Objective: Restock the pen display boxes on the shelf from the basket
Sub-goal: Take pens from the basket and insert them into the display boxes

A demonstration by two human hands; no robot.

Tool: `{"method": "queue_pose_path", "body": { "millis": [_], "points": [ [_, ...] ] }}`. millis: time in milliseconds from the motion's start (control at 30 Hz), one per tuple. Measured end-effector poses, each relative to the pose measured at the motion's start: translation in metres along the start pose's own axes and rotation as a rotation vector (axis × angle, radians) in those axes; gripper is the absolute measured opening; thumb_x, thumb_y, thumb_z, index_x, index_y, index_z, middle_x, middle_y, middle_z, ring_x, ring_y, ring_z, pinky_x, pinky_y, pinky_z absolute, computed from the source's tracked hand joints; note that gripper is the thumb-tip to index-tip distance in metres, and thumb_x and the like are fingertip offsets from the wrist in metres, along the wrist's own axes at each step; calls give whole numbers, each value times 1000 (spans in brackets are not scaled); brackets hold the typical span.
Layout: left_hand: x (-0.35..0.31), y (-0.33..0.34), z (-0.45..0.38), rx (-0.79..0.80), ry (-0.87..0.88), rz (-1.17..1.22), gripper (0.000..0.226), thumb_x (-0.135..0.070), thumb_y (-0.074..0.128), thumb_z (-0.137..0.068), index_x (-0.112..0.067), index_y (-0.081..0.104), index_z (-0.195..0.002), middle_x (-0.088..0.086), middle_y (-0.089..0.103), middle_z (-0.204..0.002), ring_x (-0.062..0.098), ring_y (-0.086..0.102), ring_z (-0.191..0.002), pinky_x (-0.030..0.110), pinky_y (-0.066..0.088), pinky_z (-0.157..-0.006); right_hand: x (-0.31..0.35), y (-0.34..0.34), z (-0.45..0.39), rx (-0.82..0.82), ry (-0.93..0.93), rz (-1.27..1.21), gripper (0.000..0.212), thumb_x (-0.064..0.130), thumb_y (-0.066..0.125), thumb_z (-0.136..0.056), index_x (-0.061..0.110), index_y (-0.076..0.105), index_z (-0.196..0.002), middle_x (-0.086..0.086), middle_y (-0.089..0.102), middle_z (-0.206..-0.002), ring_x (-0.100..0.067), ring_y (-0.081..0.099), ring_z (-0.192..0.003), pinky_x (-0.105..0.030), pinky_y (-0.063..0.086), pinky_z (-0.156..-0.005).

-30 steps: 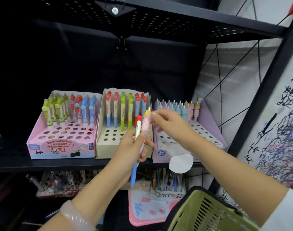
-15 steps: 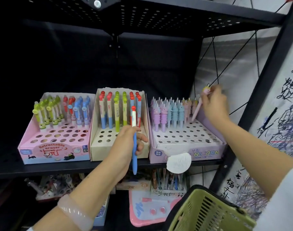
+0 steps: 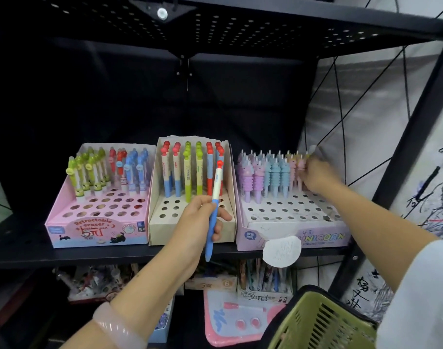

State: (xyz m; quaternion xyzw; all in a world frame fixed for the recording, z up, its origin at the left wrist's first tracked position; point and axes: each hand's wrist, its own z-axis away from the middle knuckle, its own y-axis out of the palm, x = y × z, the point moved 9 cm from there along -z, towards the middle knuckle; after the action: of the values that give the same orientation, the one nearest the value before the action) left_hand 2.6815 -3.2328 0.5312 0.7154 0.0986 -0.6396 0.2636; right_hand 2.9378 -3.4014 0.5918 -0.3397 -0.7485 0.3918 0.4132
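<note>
Three pen display boxes stand side by side on the black shelf [image 3: 114,255]: a pink eraser box [image 3: 94,233] at left, a beige box [image 3: 190,233] in the middle, a lilac unicorn box [image 3: 291,235] at right. My left hand [image 3: 197,222] grips a blue-and-white pen with a red top [image 3: 213,212] upright in front of the beige box. My right hand [image 3: 316,176] reaches to the back right row of the unicorn box and pinches a pink unicorn pen [image 3: 301,167] standing there. The green basket [image 3: 321,323] hangs at lower right.
A perforated black shelf [image 3: 240,26] hangs overhead. A black upright post [image 3: 404,152] and a scribbled white panel [image 3: 432,197] flank the right. Below the shelf sit more stationery boxes [image 3: 263,283] and a pink board [image 3: 230,321]. A white tag [image 3: 282,250] hangs from the unicorn box.
My right hand took the pink unicorn pen from my left hand, carried it right to the unicorn box and lowered it into the back row. My left hand keeps one pen.
</note>
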Motion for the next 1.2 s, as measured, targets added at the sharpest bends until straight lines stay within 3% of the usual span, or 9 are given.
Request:
{"method": "queue_pose_path", "body": {
  "millis": [200,267,400,500,600,700,833,1000,1200],
  "points": [
    [-16,-11,7,-5,78,-98,14,-11,43,-96,-17,56,-93,-6,67,-62,7,48,-44,19,43,-44,20,-24,32,-197,-2,-129,24,14,46,-93,1,50,-114,-22,61,-107,-37,59,-92,-37,45,-73],
    [-19,-11,8,3,97,-86,14,-12,45,-96,-19,57,-96,-9,66,-61,6,49,-46,19,44,-46,57,-38,50,-200,-112,-302,20,15,49,-93,6,58,-108,-12,65,-102,-26,60,-90,-33,46,-76],
    [-19,-11,14,-10,118,-61,14,-14,46,-96,-20,59,-97,-10,66,-61,4,51,-47,18,46,-48,149,-14,107,346,-342,-775,16,24,49,-96,24,63,-89,4,67,-84,0,62,-70,-14,51,-62],
    [-23,-18,17,-32,128,-42,15,-14,46,-96,-20,59,-94,-6,67,-62,7,54,-49,19,47,-48,187,1,137,513,-437,-836,12,21,53,-94,16,64,-93,7,68,-76,0,64,-70,-15,52,-64],
    [-32,-36,20,-61,180,-152,18,-15,46,-97,-29,58,-96,-12,71,-74,-1,64,-66,15,50,-59,204,2,138,450,-409,-921,10,17,50,-96,13,58,-90,3,65,-69,-2,62,-61,-17,52,-59],
    [-51,-62,27,-98,332,-466,24,-17,50,-94,-40,54,-100,-26,60,-99,-20,53,-85,0,39,-70,211,-7,123,291,-323,-1019,14,18,44,-98,18,51,-86,1,63,-70,-6,60,-56,-19,52,-53],
    [-68,-112,33,-229,403,-765,32,-22,50,-93,-35,50,-122,-27,47,-115,-3,42,-110,18,29,-94,233,-24,112,47,-375,-945,14,18,47,-97,21,47,-83,-1,63,-72,-3,62,-58,-19,52,-54],
    [-79,-157,35,-323,434,-780,26,-23,51,-93,-38,49,-114,-23,49,-115,1,44,-111,10,30,-87,267,-26,112,-153,-481,-585,11,23,49,-96,13,46,-91,-3,59,-69,-16,55,-58,-25,42,-51],
    [-71,-165,34,-316,411,-729,27,-17,50,-93,-34,50,-114,-20,50,-112,0,44,-108,8,29,-81,281,-3,119,-131,-531,-436,13,20,50,-95,7,48,-93,-9,63,-73,-22,60,-63,-37,49,-58]
  ]
}}
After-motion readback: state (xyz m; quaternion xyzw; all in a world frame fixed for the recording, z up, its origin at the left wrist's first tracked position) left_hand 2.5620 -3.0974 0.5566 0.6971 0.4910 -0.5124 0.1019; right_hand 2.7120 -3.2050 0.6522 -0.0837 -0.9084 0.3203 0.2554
